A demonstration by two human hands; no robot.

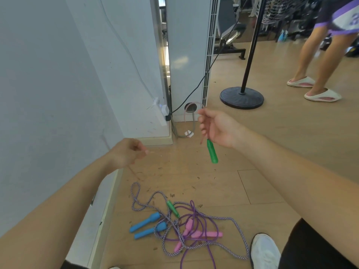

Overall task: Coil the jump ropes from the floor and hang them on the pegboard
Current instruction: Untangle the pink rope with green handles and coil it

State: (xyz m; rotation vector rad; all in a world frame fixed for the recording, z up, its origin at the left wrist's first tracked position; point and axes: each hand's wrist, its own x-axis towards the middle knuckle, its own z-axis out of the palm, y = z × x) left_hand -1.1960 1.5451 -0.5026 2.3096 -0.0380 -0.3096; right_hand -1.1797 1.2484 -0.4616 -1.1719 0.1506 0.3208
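The right hand (215, 127) is raised above the floor (272, 152), its fingers (202, 125) curled in around the top of a green handle (212, 151). The handle hangs below the palm, long axis close to upright, free end pointing down at the floor and leaning slightly right. A faint pink strand arcs just past the fingertips, too blurred to follow.

The left hand (128, 152) is lower and nearer the wall (48, 94), fingers curled with the tips drawn together. A thin smeared line runs down from it, and I cannot tell whether it is pinched.

The other jump ropes (186, 226) lie tangled on the floor in front of a white shoe (265, 251). Two blue handles (144, 223) lie side by side, slanting from lower left to upper right. A second green handle (172, 208) slants from upper left to lower right. One pink handle (208, 234) lies nearly crosswise among purple and striped cord
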